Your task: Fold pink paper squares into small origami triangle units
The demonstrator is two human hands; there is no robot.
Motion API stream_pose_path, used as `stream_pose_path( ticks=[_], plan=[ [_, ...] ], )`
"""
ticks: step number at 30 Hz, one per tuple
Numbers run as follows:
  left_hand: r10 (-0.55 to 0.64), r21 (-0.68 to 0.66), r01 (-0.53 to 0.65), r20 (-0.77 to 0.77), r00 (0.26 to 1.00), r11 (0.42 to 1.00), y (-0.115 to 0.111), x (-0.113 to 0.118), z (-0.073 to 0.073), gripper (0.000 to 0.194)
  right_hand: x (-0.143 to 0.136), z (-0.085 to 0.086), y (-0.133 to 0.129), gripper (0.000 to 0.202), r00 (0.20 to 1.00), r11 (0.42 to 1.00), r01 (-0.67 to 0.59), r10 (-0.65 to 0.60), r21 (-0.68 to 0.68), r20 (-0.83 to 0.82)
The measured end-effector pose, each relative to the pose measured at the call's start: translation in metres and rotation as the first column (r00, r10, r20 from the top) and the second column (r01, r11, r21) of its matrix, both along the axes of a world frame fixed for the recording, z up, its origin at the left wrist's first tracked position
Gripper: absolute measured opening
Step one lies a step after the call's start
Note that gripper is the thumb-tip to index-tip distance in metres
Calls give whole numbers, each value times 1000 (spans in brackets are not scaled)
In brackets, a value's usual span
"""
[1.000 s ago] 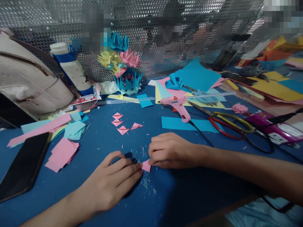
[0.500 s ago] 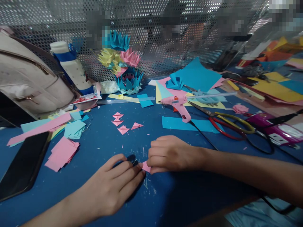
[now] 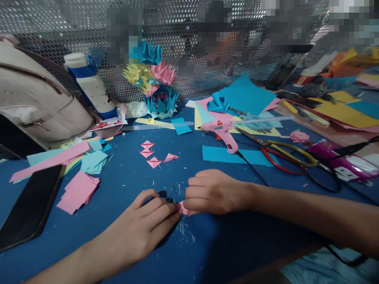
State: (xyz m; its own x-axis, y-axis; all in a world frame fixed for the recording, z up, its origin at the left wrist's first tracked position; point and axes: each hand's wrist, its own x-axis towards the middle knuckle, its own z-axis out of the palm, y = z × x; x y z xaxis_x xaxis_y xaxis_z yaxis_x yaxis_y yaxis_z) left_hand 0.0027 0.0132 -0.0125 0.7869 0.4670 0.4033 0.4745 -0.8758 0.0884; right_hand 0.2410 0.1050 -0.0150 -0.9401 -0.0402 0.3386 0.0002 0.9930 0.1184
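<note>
A small pink paper piece point(image 3: 184, 207) lies on the blue table between my hands, mostly covered by fingers. My left hand point(image 3: 148, 221) has its fingertips closed on the piece's left edge. The curled fingers of my right hand point(image 3: 210, 192) grip its right side. Beyond them are several folded pink pieces point(image 3: 154, 162). To the left sit a stack of pink paper squares point(image 3: 78, 192) and light blue squares point(image 3: 94, 161).
A pink glue gun point(image 3: 226, 136), its cord, and red-and-yellow-handled scissors point(image 3: 290, 156) lie beyond my right hand. A black phone point(image 3: 29, 205) is at left. Behind stand a bottle point(image 3: 93, 86), a backpack point(image 3: 35, 90) and paper flowers point(image 3: 161, 102).
My left fingertips have moved slightly right along the pink paper piece, towards my right hand. My right hand has hardly moved.
</note>
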Motion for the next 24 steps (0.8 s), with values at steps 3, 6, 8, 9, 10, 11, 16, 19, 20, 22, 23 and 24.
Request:
stream_pose_path(
  ticks=[3,6,8,9,10,11,16,19,20,22,23,24],
  plan=[
    [-23,2,22,32,999,1000,0,-1,0,40,0,2,-1,33,1000,1000,-4,4,15,23],
    [-31,24,30,38,999,999,0,-3,-1,40,0,2,-1,35,999,1000,-9,8,23,41],
    [-28,29,27,29,999,999,0,-3,0,41,0,1,-1,38,999,1000,-4,3,17,52],
    [-29,28,28,24,999,999,0,-4,0,41,1,1,-1,38,999,1000,0,-1,9,55],
    [-31,26,30,22,999,999,0,-4,0,41,1,0,0,38,998,1000,5,-5,-1,55],
    [-31,24,31,23,999,999,0,-4,1,41,1,-1,0,38,999,1000,9,-8,-13,50],
    [-29,23,29,15,999,999,-1,-5,-2,39,2,-1,1,37,1000,999,12,-11,-36,24],
    [-19,17,18,44,999,1000,-2,-5,-6,39,1,-2,0,37,999,999,21,-20,-35,38],
    [-18,13,17,51,999,1000,-2,-5,-7,39,1,-2,-1,37,999,999,27,-25,-41,37],
    [-23,1,23,45,999,1000,-2,-5,-6,39,0,-4,-2,35,999,997,45,-44,-63,10],
    [-25,-4,26,40,999,1000,-2,-5,-6,39,0,-4,-3,33,998,995,59,-60,-86,-5],
    [-28,-4,28,37,999,1000,-2,-5,-5,40,-1,-4,-3,29,997,990,75,-78,-120,-14]
  ],
)
